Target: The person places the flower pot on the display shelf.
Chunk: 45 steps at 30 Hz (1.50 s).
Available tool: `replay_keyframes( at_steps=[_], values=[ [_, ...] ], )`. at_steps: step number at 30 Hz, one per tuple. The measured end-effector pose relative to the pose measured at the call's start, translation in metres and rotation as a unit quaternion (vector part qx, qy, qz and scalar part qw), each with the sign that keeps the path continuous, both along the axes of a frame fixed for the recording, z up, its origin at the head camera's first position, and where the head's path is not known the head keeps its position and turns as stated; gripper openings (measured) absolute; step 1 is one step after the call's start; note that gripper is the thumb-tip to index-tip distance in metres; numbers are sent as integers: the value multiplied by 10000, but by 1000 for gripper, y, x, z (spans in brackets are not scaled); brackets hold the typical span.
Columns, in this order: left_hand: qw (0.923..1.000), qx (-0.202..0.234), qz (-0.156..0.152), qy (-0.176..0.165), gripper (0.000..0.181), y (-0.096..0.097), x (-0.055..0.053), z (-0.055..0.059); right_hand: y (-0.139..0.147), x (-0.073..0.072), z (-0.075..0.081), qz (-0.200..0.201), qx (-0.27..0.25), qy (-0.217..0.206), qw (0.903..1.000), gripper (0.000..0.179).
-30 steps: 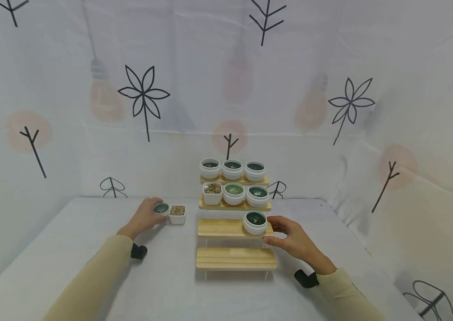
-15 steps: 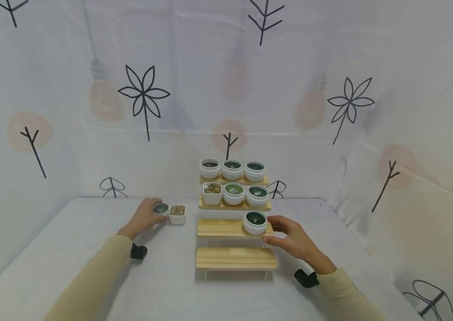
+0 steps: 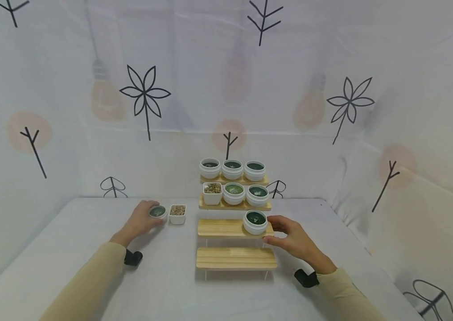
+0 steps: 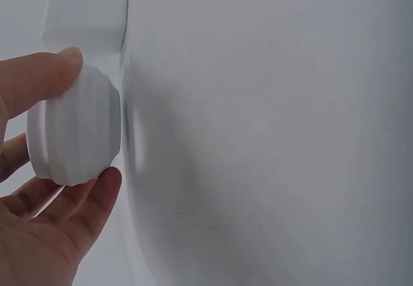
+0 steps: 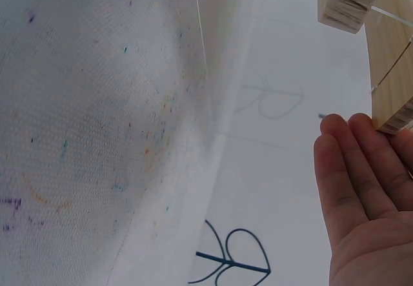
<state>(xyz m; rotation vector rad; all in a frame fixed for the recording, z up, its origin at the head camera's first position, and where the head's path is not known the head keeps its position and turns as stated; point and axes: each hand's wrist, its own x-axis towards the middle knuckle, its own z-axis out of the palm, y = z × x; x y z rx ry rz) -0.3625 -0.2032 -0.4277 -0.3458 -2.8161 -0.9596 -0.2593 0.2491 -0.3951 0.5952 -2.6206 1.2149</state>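
Note:
In the head view my left hand (image 3: 142, 220) holds a small white round bowl (image 3: 157, 212) with dark green contents. The left wrist view shows the thumb on one side of its ribbed wall and the fingers curled at the other, close over the table. Beside it stands a white square bowl (image 3: 177, 215) of pale grains. My right hand (image 3: 290, 237) is at the right end of the third wooden shelf (image 3: 220, 228), fingers fairly straight, fingertips right at the wood. A white round bowl (image 3: 255, 222) with dark green contents sits on that end, close to the fingers.
Two higher shelves hold more white bowls: three on the top shelf (image 3: 232, 180) and three on the second shelf (image 3: 230, 205), one of them square. The lowest shelf (image 3: 236, 258) is bare wood on thin clear legs. A patterned cloth (image 3: 194, 111) hangs behind the white table (image 3: 162, 276).
My left hand has drawn the round bowl slightly left, widening the gap to the square bowl. The right hand and the shelf bowls have stayed where they were.

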Motion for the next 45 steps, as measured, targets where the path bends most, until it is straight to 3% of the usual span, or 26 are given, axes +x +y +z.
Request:
replay_keyframes(
  at_steps=[5, 14, 21, 30, 45],
  values=[
    [9998, 47, -41, 195, 66, 2, 8, -1, 7, -9, -10, -18, -57, -8, 10000, 60],
    [9989, 105, -136, 443, 66, 8, 29, -1, 7, -9, -10, 8, -117, 8, 9999, 60],
    [9980, 246, -271, 516, 65, 16, 41, 4, -9, 16, 19, -3, 16, -8, 10000, 53],
    [9927, 379, -554, 1006, 65, 40, 61, 16, -11, 18, 21, -53, 30, -29, 10000, 54],
    [9766, 741, -1051, 1722, 58, 68, 87, 47, 6, -8, -12, -23, -63, 14, 10000, 58]
  ],
)
